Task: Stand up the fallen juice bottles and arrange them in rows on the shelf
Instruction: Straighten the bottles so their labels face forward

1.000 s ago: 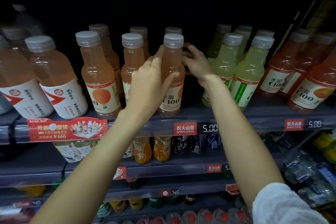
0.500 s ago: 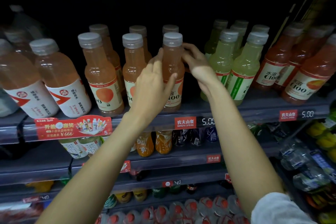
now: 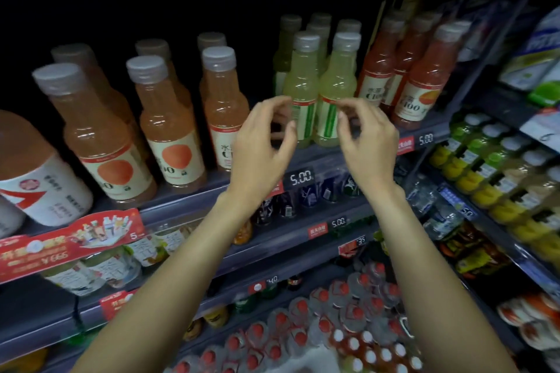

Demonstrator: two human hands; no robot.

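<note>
Three peach juice bottles [image 3: 169, 118] stand upright in a front row on the shelf [image 3: 188, 200], with more behind them. To their right stand pale green juice bottles [image 3: 303, 85] and red-orange juice bottles [image 3: 424, 82], all upright in rows. My left hand [image 3: 260, 145] hovers in front of the shelf, fingers loosely curled, holding nothing. My right hand [image 3: 369, 142] hovers beside it in front of the green bottles, fingers also loosely curled and empty. Neither hand touches a bottle.
Larger white-labelled bottles [image 3: 39, 179] stand at far left. A red promo tag [image 3: 69, 242] hangs on the shelf edge. Lower shelves hold small bottles and red-capped water bottles [image 3: 333, 312]. A side rack with yellow-green drinks [image 3: 497, 179] stands at right.
Both hands have let go of the rightmost peach bottle and drawn back toward me and to the right, in front of the green bottles. The camera view has shifted right.
</note>
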